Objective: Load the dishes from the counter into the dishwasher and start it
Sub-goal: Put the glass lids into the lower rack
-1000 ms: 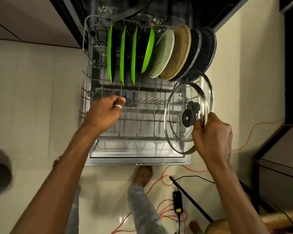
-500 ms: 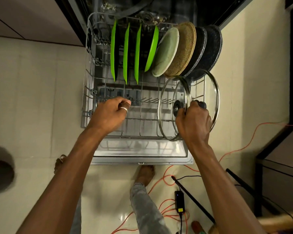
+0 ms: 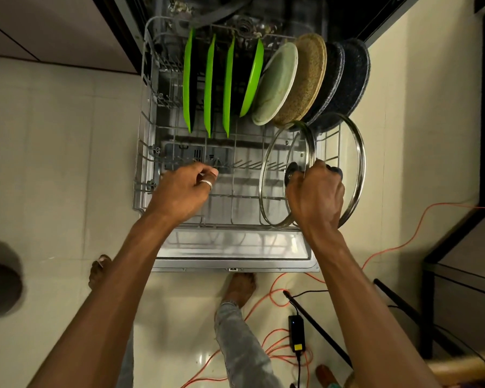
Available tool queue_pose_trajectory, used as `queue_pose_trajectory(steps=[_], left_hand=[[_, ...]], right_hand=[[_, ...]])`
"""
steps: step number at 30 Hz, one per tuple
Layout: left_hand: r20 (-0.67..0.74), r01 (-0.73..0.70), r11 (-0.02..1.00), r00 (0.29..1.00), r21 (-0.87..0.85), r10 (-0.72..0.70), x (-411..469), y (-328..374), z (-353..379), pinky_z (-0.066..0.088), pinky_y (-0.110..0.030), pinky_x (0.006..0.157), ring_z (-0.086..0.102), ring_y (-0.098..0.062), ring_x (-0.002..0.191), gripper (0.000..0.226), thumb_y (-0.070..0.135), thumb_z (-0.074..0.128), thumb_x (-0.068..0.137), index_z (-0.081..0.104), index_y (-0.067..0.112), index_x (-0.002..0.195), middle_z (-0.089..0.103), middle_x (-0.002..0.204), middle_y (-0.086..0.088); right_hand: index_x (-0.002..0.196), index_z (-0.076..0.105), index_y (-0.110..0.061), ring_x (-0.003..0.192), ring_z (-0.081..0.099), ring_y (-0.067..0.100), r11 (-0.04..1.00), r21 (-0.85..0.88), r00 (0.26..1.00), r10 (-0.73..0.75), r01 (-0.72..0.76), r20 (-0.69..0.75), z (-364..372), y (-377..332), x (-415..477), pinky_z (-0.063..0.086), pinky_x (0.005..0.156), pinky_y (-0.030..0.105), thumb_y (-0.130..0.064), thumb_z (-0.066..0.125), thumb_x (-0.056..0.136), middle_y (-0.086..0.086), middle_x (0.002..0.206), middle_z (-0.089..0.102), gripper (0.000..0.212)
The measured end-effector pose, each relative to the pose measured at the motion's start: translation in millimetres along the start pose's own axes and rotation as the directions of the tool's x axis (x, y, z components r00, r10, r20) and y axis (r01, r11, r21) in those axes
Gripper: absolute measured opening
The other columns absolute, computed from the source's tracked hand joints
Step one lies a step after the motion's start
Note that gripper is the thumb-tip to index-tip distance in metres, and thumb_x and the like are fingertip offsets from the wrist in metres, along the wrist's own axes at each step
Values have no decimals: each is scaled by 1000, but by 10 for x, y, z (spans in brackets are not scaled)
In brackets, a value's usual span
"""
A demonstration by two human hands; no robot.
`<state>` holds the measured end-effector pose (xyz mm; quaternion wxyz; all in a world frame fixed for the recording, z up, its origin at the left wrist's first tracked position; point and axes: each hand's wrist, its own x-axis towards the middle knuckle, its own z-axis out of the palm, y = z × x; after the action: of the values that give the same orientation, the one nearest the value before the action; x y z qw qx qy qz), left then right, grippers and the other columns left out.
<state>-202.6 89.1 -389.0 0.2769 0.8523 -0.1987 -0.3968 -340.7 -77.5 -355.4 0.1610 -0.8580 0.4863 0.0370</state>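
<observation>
Right hand (image 3: 315,197) between two glass lids (image 3: 272,175), fingers curled tight at knobs; which lid it carries, cannot tell. Lids on edge at right front of rack (image 3: 140,163), faces left-right, parallel to plates (image 3: 277,82) behind. Free tines lie left of fingers. Left hand (image 3: 184,191) over rack middle, fingers curled; gripping wire or not, cannot tell. Right hand nearer, so it probably seats lids.

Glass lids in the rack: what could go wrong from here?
The right hand grips the smaller glass lid, on edge close beside the larger glass lid; released, they may tip or knock together.
The larger one's rim seems past the rack's right wall; may catch sliding in.
Orange cable by the foot: trip risk.
</observation>
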Motion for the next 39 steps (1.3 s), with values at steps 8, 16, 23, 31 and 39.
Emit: queue_pose_trajectory(steps=[8, 16, 23, 31, 39], left_hand=[[17, 12, 1000, 1000, -13, -11, 8, -47, -50, 56, -42, 95, 67, -18, 100, 32, 40, 48, 104, 64, 24, 128, 69, 113, 2], [15, 2, 1000, 1000, 16, -2, 13, -79, -63, 52, -32, 85, 66, -19, 95, 33, 39, 47, 105, 63, 22, 129, 67, 101, 2], [-5, 0, 1000, 1000, -26, 0, 36, -144, -121, 57, -37, 85, 68, -17, 85, 30, 37, 48, 105, 65, 22, 125, 67, 90, 8], [-3, 3, 1000, 1000, -20, -3, 31, -113, -131, 54, -32, 82, 66, -17, 86, 33, 40, 47, 105, 64, 22, 127, 67, 92, 5], [-6, 3, 1000, 1000, -14, -3, 59, -128, -134, 57, -35, 83, 68, -16, 82, 31, 41, 48, 105, 65, 25, 126, 68, 88, 5]], right_hand=[[103, 62, 3, 76, 68, 34, 999, 16, 999, -38, 37, 10, 198, -82, 164, 40, 62, 29, -17, 52, 102, 12, 83, 65, 23], [104, 63, 4, 79, 66, 33, 998, 32, 995, -60, 58, 78, 242, -224, 297, 45, 64, 31, -15, 52, 101, 16, 86, 65, 22], [77, 51, -8, 64, 50, 27, 992, -49, 991, -114, 117, 67, -70, -185, 391, 36, 62, 30, -15, 53, 97, 6, 70, 50, 22], [94, 62, 1, 65, 57, 31, 992, -56, 993, -111, 114, 48, -39, -86, 96, 35, 62, 28, -26, 51, 103, 10, 74, 57, 31], [104, 61, 3, 85, 67, 40, 991, -37, 992, -125, 127, 33, 91, -149, 22, 37, 66, 30, -25, 50, 103, 19, 90, 68, 29]])
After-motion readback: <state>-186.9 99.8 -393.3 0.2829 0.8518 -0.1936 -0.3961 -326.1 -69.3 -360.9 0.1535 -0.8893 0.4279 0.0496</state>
